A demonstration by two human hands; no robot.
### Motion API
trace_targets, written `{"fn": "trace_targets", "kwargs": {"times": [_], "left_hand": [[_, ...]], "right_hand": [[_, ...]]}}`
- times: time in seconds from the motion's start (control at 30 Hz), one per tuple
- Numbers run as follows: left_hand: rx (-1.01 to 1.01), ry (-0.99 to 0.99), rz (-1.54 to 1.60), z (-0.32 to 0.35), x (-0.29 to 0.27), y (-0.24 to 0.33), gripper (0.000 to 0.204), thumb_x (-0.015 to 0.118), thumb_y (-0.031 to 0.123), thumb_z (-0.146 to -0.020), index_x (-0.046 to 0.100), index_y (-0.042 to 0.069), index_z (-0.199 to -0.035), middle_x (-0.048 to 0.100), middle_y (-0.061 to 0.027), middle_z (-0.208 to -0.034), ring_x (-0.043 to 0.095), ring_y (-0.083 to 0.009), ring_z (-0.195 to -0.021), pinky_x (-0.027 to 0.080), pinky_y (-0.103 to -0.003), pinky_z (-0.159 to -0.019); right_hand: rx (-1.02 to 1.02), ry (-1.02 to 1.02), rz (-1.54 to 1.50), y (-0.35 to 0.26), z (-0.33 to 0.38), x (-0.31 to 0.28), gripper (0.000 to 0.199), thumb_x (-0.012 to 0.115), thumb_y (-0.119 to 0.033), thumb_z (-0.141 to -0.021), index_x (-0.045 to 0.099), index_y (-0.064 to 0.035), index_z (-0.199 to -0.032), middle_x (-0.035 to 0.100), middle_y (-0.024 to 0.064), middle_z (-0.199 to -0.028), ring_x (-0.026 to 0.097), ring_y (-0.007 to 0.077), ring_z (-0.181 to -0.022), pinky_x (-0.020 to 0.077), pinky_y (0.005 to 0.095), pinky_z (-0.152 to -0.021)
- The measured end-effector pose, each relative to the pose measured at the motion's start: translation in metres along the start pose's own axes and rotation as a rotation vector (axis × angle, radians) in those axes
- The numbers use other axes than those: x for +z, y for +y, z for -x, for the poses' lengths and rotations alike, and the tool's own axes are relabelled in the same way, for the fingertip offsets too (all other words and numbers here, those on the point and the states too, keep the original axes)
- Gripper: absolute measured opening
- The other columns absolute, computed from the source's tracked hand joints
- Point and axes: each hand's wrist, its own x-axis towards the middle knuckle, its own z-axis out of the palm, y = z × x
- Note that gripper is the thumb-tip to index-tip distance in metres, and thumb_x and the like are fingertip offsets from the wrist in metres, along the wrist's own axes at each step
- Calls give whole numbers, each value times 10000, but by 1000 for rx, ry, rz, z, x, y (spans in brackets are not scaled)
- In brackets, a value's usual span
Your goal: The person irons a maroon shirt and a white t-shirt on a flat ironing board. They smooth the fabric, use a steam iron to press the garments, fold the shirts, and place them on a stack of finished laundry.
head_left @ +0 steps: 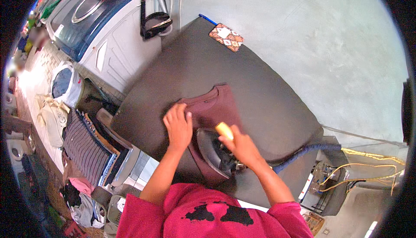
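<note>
Dull maroon T-shirt spread on the middle of a dark padded ironing table, its rounded neckline turned toward the table's far side, a small dark mark inside the collar. The cloth is mostly smooth; its lower part lies partly covered by a black iron. Right hand: fingers wrapped around the iron's pale yellow handle. Left hand: fingers extended and unclenched, laid on the shirt's left edge beside the neckline. A blue-sheathed hose runs across the table's right side.
</note>
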Motion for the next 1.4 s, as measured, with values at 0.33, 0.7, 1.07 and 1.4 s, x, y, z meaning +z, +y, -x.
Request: {"fn": "trace_targets", "kwargs": {"times": [0.33, 0.7, 1.07, 1.4], "left_hand": [[161, -224, -166, 23, 37, 12, 619, 508, 376, -977, 347, 123, -1519, 296, -88, -1592, 214, -304, -1487, 43, -619, -1178], [533, -592, -37, 146, 0, 55, 626, 530, 368, -936, 381, 144, -1501, 319, -72, -1584, 270, -262, -1464, 109, -728, -1105], [543, -574, 72, 203, -2, 45, 630, 608, 354, -907, 413, 161, -1474, 315, -136, -1569, 278, -331, -1456, 144, -733, -1097], [-787, -369, 947, 161, 5, 39, 499, 601, 198, -971, 418, -10, -1386, 563, -131, -1300, 545, -226, -1157, 409, -347, -1018]], "right_hand": [[269, 552, 44, 63, -102, -5, 444, 511, -464, -992, 418, -36, -1063, 666, 296, -797, 649, 505, -767, 511, 593, -646], [346, 328, 138, 91, 63, 41, 432, 576, -447, -964, 403, -57, -1030, 652, 285, -752, 639, 499, -699, 499, 575, -575], [575, 596, 323, 219, 117, 24, 428, 591, -473, -948, 426, -82, -1002, 683, 227, -831, 666, 420, -645, 528, 514, -529], [39, 487, -111, 170, 29, 54, 522, 619, -298, -938, 475, 14, -1331, 598, 250, -1220, 544, 431, -1145, 416, 495, -1011]]}}
